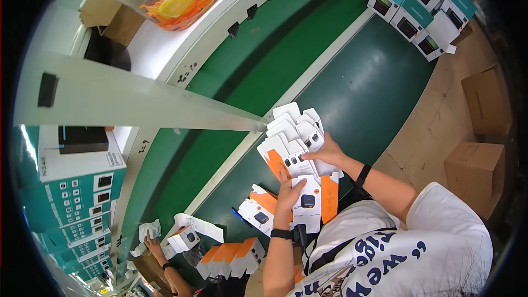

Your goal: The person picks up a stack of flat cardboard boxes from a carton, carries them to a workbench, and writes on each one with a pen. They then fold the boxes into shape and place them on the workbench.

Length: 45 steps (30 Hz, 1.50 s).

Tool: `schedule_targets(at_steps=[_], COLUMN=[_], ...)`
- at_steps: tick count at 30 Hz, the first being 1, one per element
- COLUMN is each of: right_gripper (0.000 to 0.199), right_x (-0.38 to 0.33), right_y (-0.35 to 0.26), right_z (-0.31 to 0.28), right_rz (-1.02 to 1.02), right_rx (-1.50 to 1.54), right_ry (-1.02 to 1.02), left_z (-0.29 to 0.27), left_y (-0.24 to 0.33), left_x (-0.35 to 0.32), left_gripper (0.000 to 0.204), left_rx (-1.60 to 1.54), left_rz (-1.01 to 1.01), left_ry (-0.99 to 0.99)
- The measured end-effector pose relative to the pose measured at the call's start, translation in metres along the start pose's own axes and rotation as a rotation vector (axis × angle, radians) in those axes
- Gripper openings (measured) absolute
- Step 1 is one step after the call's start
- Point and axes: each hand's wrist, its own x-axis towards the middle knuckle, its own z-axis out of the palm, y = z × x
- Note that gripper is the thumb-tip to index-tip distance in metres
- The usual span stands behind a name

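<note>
At the near edge of the dark green bench, my left hand point(287, 193) is closed on a white-and-orange carton point(309, 204) printed with a small dark device. Its thumb lies over the printed face, while one finger reaches up beside an orange panel. Just beyond, my right hand point(328, 152) grips the side of a bunch of white cartons point(286, 132), thumb across their printed faces. These cartons overlap in rows with rounded flaps standing up. Left of my left hand lies another white-and-orange carton point(257, 213), with a blue pen point(237, 214) at its edge.
Teal-and-white boxes point(407, 19) are stacked at the bench's far right end. Brown cartons point(474, 173) stand on the floor at right. A pale metal post point(220, 111) crosses from the left. At lower left, a co-worker's hand point(154, 245) is near orange-topped boxes point(234, 258).
</note>
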Motion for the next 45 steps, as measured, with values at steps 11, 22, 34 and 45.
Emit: schedule_targets(at_steps=[11, 22, 34, 45], right_gripper=[0.063, 0.044, 0.035, 0.048], right_x=[-0.007, -0.066, -0.135, -0.093], right_y=[-0.008, -0.03, -0.055, -0.096], right_z=[-0.02, -0.098, -0.044, -0.085], right_rz=[-0.121, 0.456, 0.493, 0.346], right_rx=[0.025, 0.937, 0.861, 0.558], right_ry=[-0.002, -0.448, -0.569, -0.609], left_z=[-0.034, -0.095, -0.039, -0.049], left_y=[0.089, 0.106, 0.122, 0.225], left_x=[-0.068, -0.159, -0.115, -0.065], left_gripper=[0.027, 0.042, 0.098, 0.059], left_rx=[0.33, 1.071, 0.624, 0.43], left_rz=[0.166, 0.58, 0.782, 0.975], left_ry=[-0.093, 0.412, 0.596, 0.015])
